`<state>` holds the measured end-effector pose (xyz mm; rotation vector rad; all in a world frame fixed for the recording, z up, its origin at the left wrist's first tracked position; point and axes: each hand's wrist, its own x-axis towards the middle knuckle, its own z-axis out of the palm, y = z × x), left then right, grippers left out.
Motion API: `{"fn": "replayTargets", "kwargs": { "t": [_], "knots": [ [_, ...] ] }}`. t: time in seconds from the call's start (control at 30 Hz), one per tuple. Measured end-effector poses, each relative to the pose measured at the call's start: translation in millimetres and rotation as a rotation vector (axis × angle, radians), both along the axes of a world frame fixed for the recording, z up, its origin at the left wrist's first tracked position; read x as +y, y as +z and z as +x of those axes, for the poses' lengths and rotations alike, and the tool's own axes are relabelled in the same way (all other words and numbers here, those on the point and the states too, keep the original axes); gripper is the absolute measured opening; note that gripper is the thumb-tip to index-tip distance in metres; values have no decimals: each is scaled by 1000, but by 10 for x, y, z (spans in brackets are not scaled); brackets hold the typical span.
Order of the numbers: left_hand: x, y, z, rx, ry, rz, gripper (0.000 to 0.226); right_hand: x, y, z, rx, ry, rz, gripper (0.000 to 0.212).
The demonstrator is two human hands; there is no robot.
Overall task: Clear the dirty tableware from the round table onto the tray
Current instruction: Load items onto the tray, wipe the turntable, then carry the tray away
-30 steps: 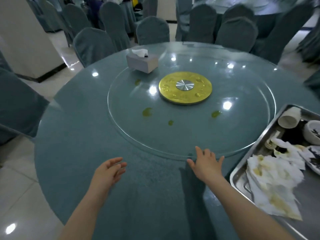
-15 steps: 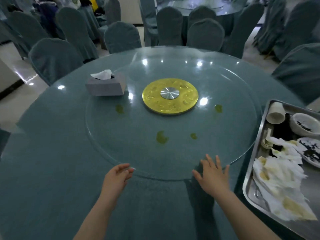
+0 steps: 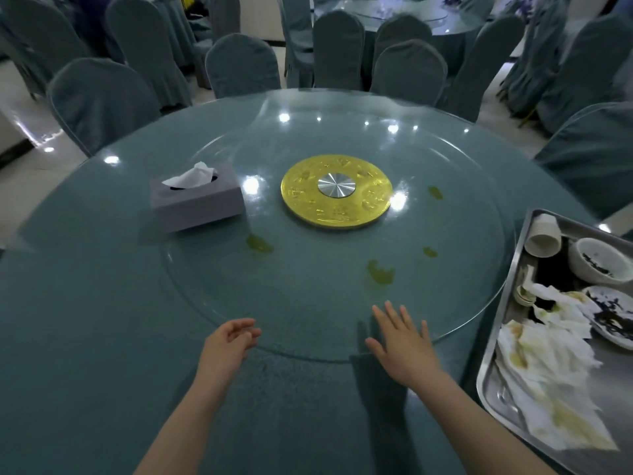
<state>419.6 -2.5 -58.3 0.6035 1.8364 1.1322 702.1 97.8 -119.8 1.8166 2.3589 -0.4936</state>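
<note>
Tableware (image 3: 597, 265) is lying on the tray (image 3: 493, 378) at the round table (image 3: 85, 337)'s right edge, amid stained napkins (image 3: 548, 378). Both hands are hovering nearby, holding nothing: left hand (image 3: 226, 344) loosely curled, right hand (image 3: 404, 344) spread flat at the glass turntable (image 3: 308, 286)'s rim. Farther off, a tissue box (image 3: 197, 198) is sitting.

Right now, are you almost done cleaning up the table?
Nearly. The dirty cup, bowl, plate and used napkins already lie on the tray. Both hands are empty: the left hand hovers open and the right hand lies flat at the glass turntable. Only a tissue box and yellow-green spills remain on it.
</note>
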Motion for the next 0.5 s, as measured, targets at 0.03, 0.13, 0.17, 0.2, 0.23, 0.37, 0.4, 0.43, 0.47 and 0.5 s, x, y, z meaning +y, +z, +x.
{"fn": "replayTargets", "kwargs": {
  "t": [0.03,0.13,0.17,0.2,0.23,0.37,0.4,0.43,0.47,0.5],
  "knots": [
    [-5,-2,2,-5,7,1,22,-9,9,-93,21,50,-12,68],
    [-25,23,-20,-5,19,9,22,-27,9,-275,54,113,-63,68],
    [-40,45,-45,0,24,17,23,-28,7,-292,53,111,-67,68],
    [-53,67,-69,8,30,26,23,-23,6,-284,55,99,-61,67],
    [-64,88,-96,18,37,35,23,-14,7,-260,72,71,-47,65],
    [-42,159,-175,50,68,70,23,22,13,-100,189,-43,-1,56],
    [-17,175,-182,59,77,80,24,27,17,-68,198,-36,-4,57],
    [6,193,-182,68,86,91,24,32,20,-45,204,-23,-13,59],
    [30,213,-178,79,92,108,24,33,21,-30,202,-6,-25,61],
    [53,231,-177,91,97,129,24,32,20,-26,187,12,-39,63]
  ]
}}
